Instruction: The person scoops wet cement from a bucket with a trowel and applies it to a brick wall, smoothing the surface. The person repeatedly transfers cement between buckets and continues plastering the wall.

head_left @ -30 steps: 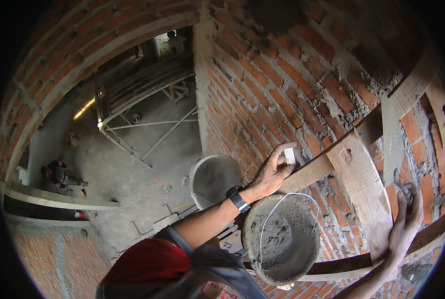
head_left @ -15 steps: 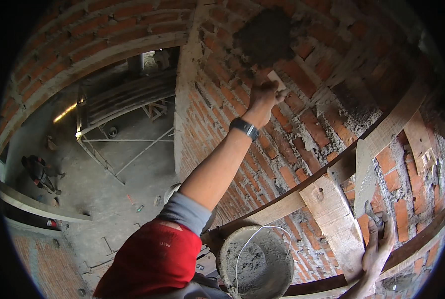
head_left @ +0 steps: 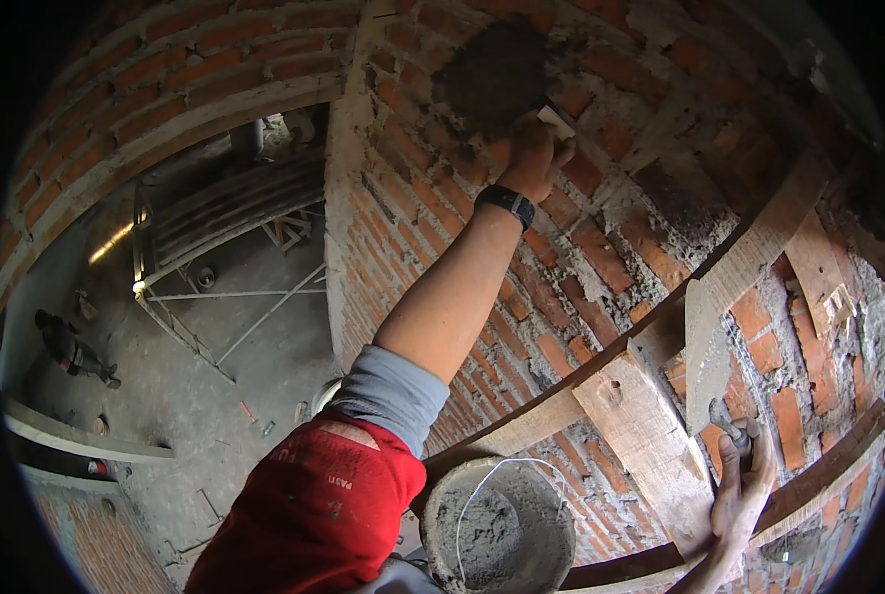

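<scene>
My left hand (head_left: pixel 533 158) is raised against the brick wall (head_left: pixel 521 327), closed on a small flat white piece (head_left: pixel 557 123). It is close to the lower right edge of a dark patch of mortar (head_left: pixel 497 74) on the bricks. Lower down at the right, my right hand (head_left: pixel 744 485) is wrapped round the handle of a trowel (head_left: pixel 705 361). The trowel's grey, smeared blade points upward beside a wooden board. At the bottom, a bucket of grey mortar (head_left: pixel 492 530) with a thin wire handle stands below my left arm.
Wooden planks (head_left: pixel 650 436) and a long curved-looking beam (head_left: pixel 521 431) cross in front of the wall. Far below at the left lies a concrete floor (head_left: pixel 205 366) with a metal scaffold frame (head_left: pixel 180 294). Another person (head_left: pixel 71 346) is down there near the left wall.
My left hand has moved up with the white piece, closer to the mortar patch. My right hand still holds the trowel in about the same place. The whole view has shifted slightly.
</scene>
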Motion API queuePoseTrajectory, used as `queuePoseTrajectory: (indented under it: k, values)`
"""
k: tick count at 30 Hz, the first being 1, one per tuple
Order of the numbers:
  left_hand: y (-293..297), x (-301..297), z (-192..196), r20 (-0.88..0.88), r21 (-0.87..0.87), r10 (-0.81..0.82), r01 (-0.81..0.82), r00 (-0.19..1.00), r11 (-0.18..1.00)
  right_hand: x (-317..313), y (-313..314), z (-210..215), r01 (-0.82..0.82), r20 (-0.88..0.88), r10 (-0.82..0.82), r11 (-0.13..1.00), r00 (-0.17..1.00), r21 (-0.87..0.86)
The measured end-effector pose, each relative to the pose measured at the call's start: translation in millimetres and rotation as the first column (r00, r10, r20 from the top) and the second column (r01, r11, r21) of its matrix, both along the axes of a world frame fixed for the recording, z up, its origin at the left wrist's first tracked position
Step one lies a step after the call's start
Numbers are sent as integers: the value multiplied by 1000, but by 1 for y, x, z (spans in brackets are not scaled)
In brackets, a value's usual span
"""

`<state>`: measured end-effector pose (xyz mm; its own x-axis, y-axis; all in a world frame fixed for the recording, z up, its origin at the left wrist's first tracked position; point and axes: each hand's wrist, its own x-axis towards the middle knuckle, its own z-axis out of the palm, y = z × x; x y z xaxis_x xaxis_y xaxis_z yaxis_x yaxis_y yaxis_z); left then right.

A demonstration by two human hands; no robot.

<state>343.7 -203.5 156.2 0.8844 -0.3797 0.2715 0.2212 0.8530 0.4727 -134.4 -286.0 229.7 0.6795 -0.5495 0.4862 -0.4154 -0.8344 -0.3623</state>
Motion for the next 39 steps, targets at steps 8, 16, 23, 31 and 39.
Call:
queuePoseTrajectory:
  k: [8, 16, 23, 31, 39]
  values:
    - [-10, 8, 16, -19, 108, 114, -111, 993, 988, 1, -4, -4, 9, 31, -8, 1000, 999, -27]
    - [-49, 45, 19, -132, 399, 503, -419, 854, 816, -2, -7, -6, 8, 42, -8, 1000, 999, -16]
    - [-21, 60, 23, 19, 512, 560, -490, 828, 706, -1, -8, -3, 58, -30, -61, 994, 998, -93]
    - [-15, 84, 28, -104, 476, 520, -416, 848, 775, 0, -9, -5, -3, 27, 2, 1000, 1000, 30]
    - [-4, 73, -8, -201, 183, 396, -363, 896, 914, 0, -12, -8, -14, 73, 12, 999, 997, 29]
